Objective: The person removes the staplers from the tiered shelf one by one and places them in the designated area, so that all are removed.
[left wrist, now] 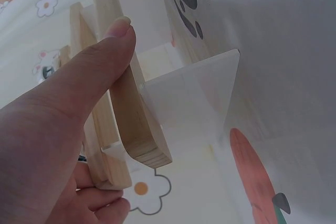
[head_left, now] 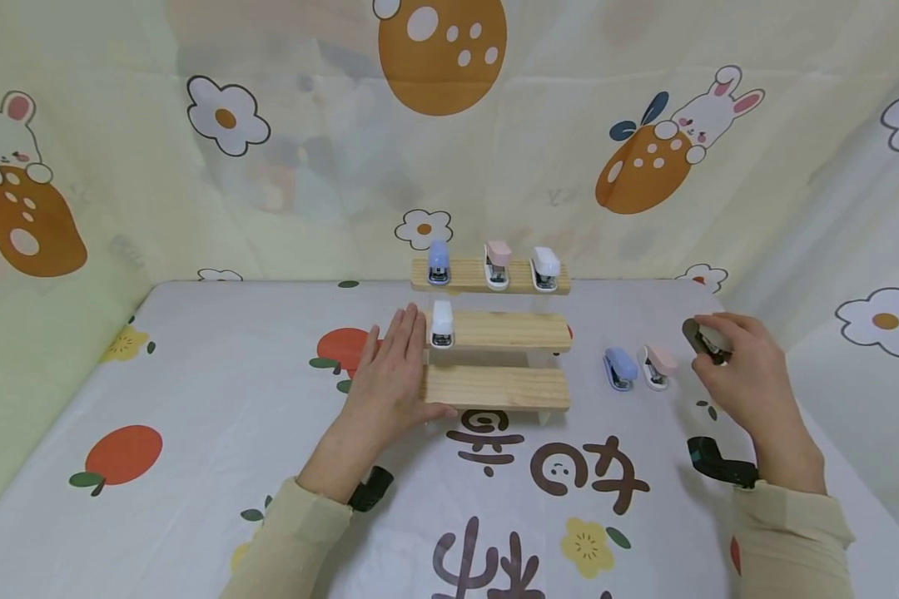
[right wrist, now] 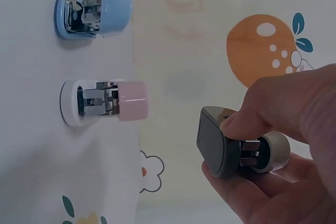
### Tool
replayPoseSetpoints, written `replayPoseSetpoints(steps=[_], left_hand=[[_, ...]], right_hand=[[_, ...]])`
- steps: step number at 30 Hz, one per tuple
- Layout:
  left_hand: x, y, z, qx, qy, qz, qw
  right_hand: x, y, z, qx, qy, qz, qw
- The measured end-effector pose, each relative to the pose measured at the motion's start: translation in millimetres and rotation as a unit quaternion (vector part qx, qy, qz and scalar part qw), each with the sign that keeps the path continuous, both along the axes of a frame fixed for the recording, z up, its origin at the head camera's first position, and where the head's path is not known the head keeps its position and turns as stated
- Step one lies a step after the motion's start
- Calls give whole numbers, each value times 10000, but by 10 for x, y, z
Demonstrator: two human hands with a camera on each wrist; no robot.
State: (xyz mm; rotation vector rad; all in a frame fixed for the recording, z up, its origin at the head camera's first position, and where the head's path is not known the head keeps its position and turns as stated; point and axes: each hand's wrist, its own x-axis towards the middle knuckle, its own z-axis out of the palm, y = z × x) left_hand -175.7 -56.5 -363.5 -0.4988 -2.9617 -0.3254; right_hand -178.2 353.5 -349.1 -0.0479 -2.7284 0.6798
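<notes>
Beige sleeves (head_left: 288, 541) nearest, bottom edge, black wrist cameras (head_left: 722, 462) just above the cuffs. Left hand (head_left: 389, 374) flat-ish, fingers straight along left end of three-tier wooden rack (head_left: 509, 331), thumb on the front edge of bottom tier. Right hand (head_left: 757, 383) pinches gray stapler (right wrist: 212, 142) between thumb and fingers, tilted, underside showing in right wrist view; it's to the right of the rack, well apart from it. Just left of that hand, two on desk (head_left: 232, 466): blue stapler (head_left: 620, 369), then pink-and-white stapler (head_left: 656, 368), side by side. Top tier, left to right: second blue stapler (head_left: 438, 263), second pink-and-white stapler (head_left: 498, 264), white stapler (head_left: 545, 269). Middle tier: another white stapler (head_left: 442, 324) at left end, near left fingertips. Patterned curtain (head_left: 330, 166) behind.
</notes>
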Motion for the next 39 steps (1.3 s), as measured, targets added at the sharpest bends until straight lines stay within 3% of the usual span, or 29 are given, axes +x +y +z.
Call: replayPoseSetpoints(steps=[13,29,39], left_hand=[[2,-7,1,2,26,-6,10000],[5,-18,-9,53,62,-16,10000],[2,-6,-14,62,61,-12,10000]], right_hand=[[-65,90,-141,-32,-240,105,9997],[-168,255,-396,133,-889,225,9957],[-190,340,-495,181,-767,391,9961]])
